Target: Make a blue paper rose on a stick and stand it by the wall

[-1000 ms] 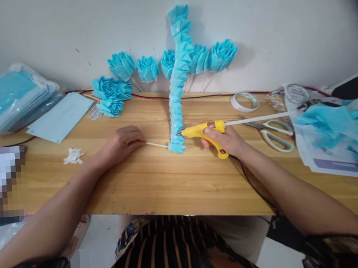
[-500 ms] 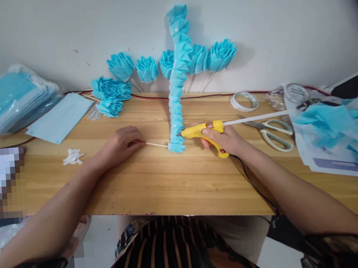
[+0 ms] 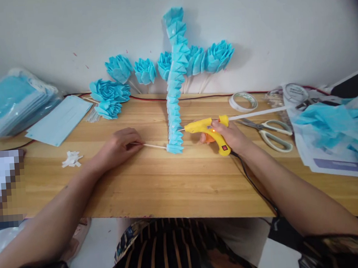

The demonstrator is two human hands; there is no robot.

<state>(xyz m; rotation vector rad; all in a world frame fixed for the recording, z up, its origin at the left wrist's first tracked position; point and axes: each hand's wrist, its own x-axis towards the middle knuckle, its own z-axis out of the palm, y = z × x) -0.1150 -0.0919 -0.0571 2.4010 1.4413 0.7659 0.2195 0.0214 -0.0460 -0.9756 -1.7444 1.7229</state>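
Observation:
My left hand (image 3: 125, 144) is closed round a thin wooden stick (image 3: 155, 146). The stick's far end meets the bottom of a long pleated blue strip (image 3: 176, 75), which runs away from me across the table and up against the wall. In my right hand (image 3: 224, 133) is a yellow hot glue gun (image 3: 203, 126), its small light lit orange. Its nozzle points left at the lower right edge of the strip; whether it touches I cannot tell. A long white glue stick (image 3: 257, 113) sticks out of the gun's back.
Several blue flowers on sticks (image 3: 145, 71) lean at the wall. A tape roll (image 3: 243, 102) and scissors (image 3: 275, 135) lie right, beside blue scraps (image 3: 340, 122). At left are bagged blue sheets (image 3: 14, 100), a flat blue sheet (image 3: 58, 120) and white bits (image 3: 72, 158). The gun's cord (image 3: 256, 185) trails down.
The glue gun has shifted slightly to the right, along with my right hand, and its nozzle is a little farther from the strip's middle. My left hand keeps its hold on the stick.

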